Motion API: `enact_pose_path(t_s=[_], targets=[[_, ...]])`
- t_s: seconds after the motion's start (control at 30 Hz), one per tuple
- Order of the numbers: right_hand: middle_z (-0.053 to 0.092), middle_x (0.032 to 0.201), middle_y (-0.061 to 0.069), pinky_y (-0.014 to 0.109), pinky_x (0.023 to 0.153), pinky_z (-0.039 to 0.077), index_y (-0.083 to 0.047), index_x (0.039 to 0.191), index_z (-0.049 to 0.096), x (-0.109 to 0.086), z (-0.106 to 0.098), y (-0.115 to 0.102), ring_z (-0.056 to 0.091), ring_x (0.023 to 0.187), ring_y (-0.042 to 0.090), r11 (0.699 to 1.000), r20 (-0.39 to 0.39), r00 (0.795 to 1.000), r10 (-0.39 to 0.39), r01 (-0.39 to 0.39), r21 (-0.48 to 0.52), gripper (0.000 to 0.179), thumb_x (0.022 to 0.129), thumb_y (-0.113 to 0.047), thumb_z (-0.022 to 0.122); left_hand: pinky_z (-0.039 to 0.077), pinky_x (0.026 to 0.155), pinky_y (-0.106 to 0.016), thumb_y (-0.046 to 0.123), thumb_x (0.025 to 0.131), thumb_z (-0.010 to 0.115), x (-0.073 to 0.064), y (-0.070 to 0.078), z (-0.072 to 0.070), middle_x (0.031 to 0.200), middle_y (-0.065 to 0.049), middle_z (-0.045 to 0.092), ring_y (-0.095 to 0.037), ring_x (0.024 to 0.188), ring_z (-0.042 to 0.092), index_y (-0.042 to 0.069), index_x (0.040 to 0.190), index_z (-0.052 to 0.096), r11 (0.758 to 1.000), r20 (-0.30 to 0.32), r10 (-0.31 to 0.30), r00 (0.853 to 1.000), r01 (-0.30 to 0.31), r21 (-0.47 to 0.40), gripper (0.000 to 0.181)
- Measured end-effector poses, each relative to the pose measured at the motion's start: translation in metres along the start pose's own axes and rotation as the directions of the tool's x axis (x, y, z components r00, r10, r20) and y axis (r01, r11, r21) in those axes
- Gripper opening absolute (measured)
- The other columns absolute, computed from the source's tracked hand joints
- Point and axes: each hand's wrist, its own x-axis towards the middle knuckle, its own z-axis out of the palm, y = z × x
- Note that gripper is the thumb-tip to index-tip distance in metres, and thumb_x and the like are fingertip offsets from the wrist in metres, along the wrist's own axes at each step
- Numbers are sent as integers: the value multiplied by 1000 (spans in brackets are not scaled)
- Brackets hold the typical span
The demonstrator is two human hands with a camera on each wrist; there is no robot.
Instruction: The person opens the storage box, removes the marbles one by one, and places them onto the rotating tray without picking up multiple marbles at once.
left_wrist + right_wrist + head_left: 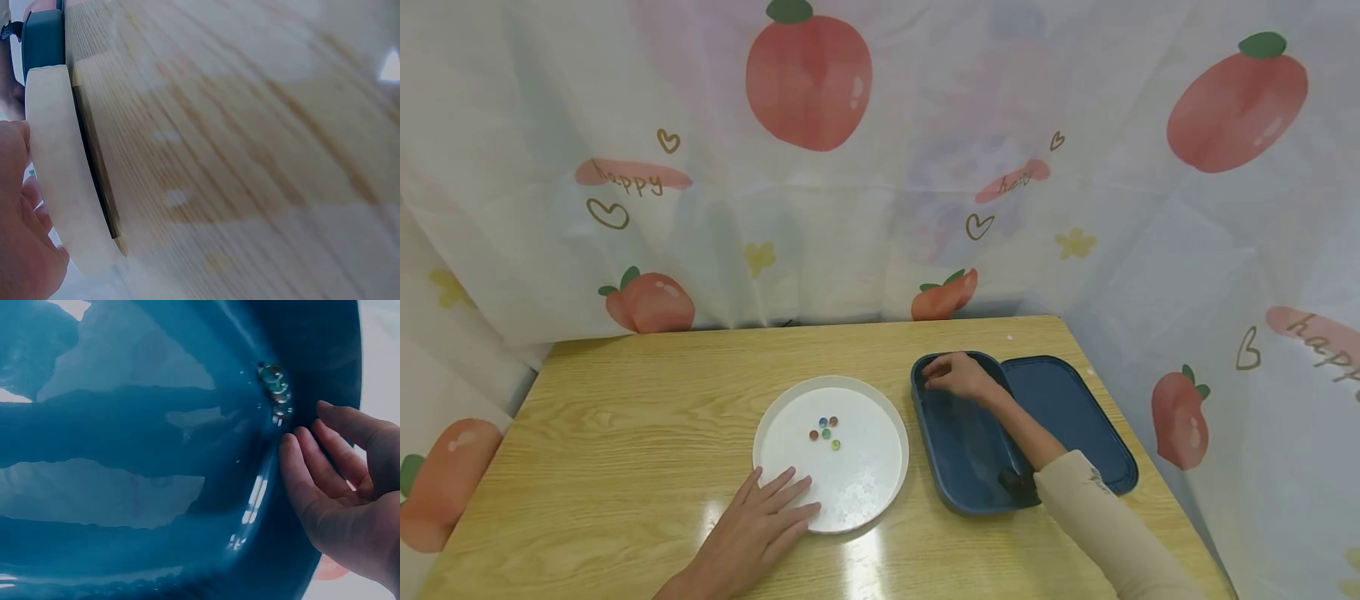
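Note:
My left hand (763, 525) rests with spread fingers on the near left rim of a round white tray (868, 467). Several small glass marbles (826, 433) in blue, green, yellow and reddish brown lie on it near the middle. In the left wrist view, fingers curve over the outer wall of the tray (65, 162). My right hand (958, 375) reaches into the far end of a dark blue box (958, 454). Its fingers are parted, nothing between them, in the right wrist view. Greenish marbles (275, 384) lie just beyond the fingertips, along the box's inner edge.
A dark blue lid (1063, 417) lies flat beside the box's right side, partly overlapped by it and by the right forearm. A black wrist device (1018, 485) sits on the right wrist. Printed white cloth (850, 208) hangs behind the wooden table (640, 400).

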Motion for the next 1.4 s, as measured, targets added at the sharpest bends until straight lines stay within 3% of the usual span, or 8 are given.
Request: enact_pose_path(t_s=[0.23,0.5,0.87,1.4], targets=[[72,107,14,43,82,55,3,113,72,7,7,13,66,100,31,993,-18,1000,20,-22,-114,23,95,-11,67,29,108,-59,31,97,65,-1,-1,2,137,1,61,-24,134,49,27,121,73,1000,-9,9,1000,-9,8,26],[74,102,11,40,77,55,0,105,76,9,13,15,67,93,27,987,-89,996,21,-35,-157,20,93,-15,70,30,108,-60,31,97,65,0,-1,1,138,1,60,-24,135,48,27,122,73,1000,8,-4,1000,4,4,26],[74,98,7,41,80,54,-4,100,79,12,16,16,67,93,25,985,-99,994,53,-68,-158,18,93,-19,70,30,106,-59,29,96,66,-1,0,1,135,0,63,-25,133,51,27,121,73,1000,-27,13,1000,-13,-3,25],[74,91,2,34,72,52,-7,96,79,6,13,15,63,81,16,990,-142,989,31,-50,-133,15,93,-17,69,30,106,-58,30,96,65,-1,-1,2,135,0,63,-25,132,51,27,121,73,1000,-28,26,999,-26,15,26]])
